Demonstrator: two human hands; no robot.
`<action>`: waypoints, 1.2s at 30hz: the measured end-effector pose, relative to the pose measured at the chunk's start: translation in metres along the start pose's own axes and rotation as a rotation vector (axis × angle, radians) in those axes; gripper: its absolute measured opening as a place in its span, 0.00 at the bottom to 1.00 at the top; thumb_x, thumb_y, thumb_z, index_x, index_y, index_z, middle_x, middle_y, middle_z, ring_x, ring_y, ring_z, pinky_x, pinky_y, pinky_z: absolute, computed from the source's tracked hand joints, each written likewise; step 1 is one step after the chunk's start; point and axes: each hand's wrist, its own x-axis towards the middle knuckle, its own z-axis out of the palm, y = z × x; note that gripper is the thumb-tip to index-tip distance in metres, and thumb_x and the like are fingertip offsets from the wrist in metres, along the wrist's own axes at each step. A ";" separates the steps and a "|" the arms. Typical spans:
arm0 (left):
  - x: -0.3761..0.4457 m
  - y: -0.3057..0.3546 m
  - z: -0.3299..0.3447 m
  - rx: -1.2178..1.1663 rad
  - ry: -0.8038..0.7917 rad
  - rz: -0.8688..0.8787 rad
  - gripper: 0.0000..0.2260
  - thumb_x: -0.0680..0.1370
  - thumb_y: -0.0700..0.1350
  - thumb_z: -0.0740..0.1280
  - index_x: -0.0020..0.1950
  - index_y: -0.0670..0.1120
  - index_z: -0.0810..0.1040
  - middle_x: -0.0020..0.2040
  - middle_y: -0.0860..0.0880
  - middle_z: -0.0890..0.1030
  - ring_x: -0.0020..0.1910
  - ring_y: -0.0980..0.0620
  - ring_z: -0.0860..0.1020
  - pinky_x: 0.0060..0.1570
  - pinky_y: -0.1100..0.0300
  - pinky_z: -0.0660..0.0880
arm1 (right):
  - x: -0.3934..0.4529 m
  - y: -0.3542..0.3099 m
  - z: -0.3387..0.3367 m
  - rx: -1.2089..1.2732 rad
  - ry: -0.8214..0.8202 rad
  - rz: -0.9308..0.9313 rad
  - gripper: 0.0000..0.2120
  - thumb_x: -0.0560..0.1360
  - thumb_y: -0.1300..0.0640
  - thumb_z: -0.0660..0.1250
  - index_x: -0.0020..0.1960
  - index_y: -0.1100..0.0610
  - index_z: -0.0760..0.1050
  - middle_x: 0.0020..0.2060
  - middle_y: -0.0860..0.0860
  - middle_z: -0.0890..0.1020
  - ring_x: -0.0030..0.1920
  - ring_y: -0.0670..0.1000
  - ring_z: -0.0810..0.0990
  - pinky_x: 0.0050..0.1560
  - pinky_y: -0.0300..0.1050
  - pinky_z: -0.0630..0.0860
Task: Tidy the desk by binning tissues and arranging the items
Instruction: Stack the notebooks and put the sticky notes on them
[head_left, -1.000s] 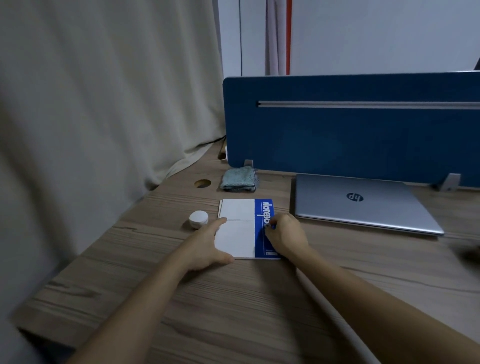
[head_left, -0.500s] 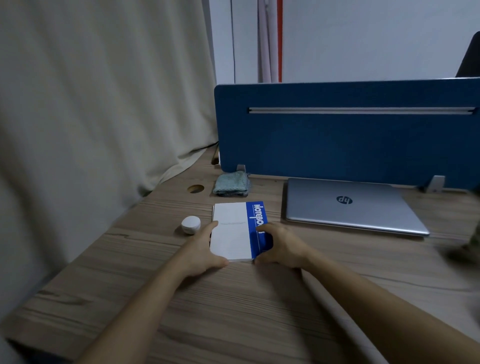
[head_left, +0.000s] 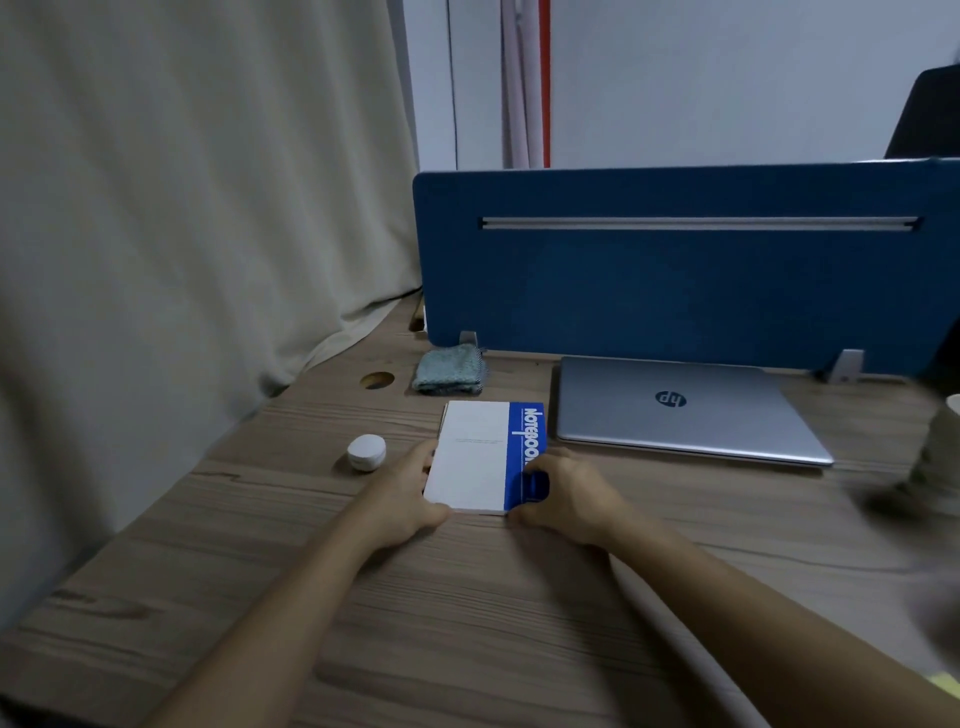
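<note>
Your left hand (head_left: 402, 506) and right hand (head_left: 569, 501) grip one notebook (head_left: 480, 457) at its near corners, fingers curled on its edges. One laptop (head_left: 680, 410), one cloth (head_left: 451, 370), one white puck (head_left: 367, 452) on the bench (head_left: 467, 623).

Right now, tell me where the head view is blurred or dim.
Head view: the room is dim and flat-lit; the notebook, laptop and both hands, left hand and right hand, read sharp; the right edge smears with motion blur, so the pale cup-like object there cannot be identified.
</note>
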 end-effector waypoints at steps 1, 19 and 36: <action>0.004 0.002 0.001 0.016 -0.001 0.004 0.39 0.69 0.46 0.75 0.76 0.58 0.61 0.60 0.63 0.75 0.50 0.69 0.76 0.55 0.62 0.76 | -0.002 0.001 -0.001 -0.009 0.011 0.012 0.30 0.68 0.43 0.75 0.66 0.53 0.73 0.62 0.51 0.74 0.56 0.49 0.73 0.58 0.45 0.73; 0.037 0.004 -0.008 0.223 -0.089 0.006 0.38 0.73 0.48 0.70 0.79 0.57 0.55 0.73 0.50 0.73 0.65 0.52 0.75 0.64 0.53 0.73 | 0.006 0.002 -0.002 -0.184 0.035 0.022 0.30 0.70 0.37 0.70 0.63 0.55 0.71 0.61 0.55 0.74 0.60 0.56 0.72 0.60 0.50 0.72; 0.153 0.003 -0.024 0.422 0.275 0.123 0.19 0.76 0.40 0.66 0.67 0.50 0.75 0.65 0.46 0.77 0.61 0.45 0.75 0.58 0.50 0.74 | 0.045 0.020 -0.010 -0.042 0.213 -0.019 0.18 0.76 0.44 0.66 0.60 0.52 0.72 0.61 0.50 0.73 0.60 0.49 0.73 0.55 0.44 0.77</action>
